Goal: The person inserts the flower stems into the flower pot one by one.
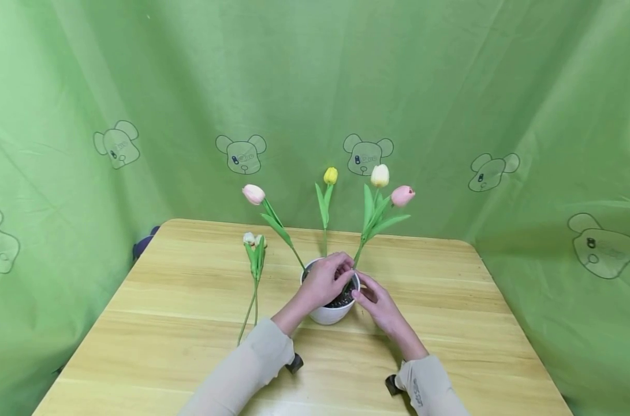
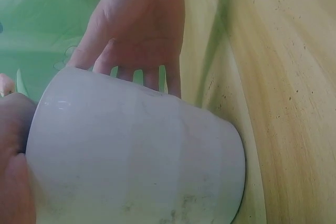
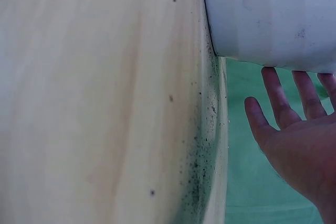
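A white flower pot (image 1: 329, 315) with dark soil (image 1: 340, 299) holds several tulips. My left hand (image 1: 325, 281) reaches over the pot and pinches the lower stems of a white tulip (image 1: 380, 175) and a pink tulip (image 1: 402, 196) at the right rim. On the pot's right side is my right hand (image 1: 379, 306), its thumb at the rim. In the right wrist view the right hand's fingers (image 3: 277, 95) stretch up to the pot's wall (image 3: 262, 19). A pale pink tulip (image 1: 254, 194) leans left, and a yellow tulip (image 1: 331, 175) stands at the back.
Two whitish tulips (image 1: 254, 260) lie on the wooden table (image 1: 179, 323) left of the pot, stems crossed. A green curtain (image 1: 294, 86) with printed bear heads surrounds the table's back and sides. Dark specks show on the tabletop (image 3: 152, 192) in the right wrist view.
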The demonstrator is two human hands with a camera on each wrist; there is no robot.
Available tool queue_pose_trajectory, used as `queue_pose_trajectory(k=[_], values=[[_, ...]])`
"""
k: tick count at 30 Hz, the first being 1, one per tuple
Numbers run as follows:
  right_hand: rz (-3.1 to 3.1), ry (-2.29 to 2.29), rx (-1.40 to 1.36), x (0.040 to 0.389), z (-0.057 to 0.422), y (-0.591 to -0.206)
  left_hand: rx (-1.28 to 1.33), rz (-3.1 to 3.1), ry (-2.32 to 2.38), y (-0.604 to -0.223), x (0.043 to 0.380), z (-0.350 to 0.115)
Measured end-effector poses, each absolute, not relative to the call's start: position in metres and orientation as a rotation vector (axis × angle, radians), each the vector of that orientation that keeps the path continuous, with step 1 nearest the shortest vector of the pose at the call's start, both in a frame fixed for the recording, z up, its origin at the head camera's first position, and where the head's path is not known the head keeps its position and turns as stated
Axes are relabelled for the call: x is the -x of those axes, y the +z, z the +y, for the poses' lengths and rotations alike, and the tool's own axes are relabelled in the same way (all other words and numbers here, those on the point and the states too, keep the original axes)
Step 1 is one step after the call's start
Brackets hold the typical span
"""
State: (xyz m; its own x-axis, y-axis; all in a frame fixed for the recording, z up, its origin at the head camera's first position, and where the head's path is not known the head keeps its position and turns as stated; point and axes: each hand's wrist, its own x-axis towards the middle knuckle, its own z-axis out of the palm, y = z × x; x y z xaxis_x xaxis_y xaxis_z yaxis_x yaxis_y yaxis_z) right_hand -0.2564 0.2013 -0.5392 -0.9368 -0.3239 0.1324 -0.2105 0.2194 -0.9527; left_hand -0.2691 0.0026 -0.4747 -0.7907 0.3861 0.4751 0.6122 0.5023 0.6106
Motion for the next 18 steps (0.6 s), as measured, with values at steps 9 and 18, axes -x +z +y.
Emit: queue_pose_trajectory(k=[9,18], values=[[2.387,-1.828,0.501,0.2549,0.2018,-0.5391,0.816,-2.494,-1.286,-0.4755,0.2706,0.0029],[2.355,-1.839,0.503,0.2554,0.2012,-0.5389,0.725,-2.518,-1.323,-0.4749,0.2726,0.0025]])
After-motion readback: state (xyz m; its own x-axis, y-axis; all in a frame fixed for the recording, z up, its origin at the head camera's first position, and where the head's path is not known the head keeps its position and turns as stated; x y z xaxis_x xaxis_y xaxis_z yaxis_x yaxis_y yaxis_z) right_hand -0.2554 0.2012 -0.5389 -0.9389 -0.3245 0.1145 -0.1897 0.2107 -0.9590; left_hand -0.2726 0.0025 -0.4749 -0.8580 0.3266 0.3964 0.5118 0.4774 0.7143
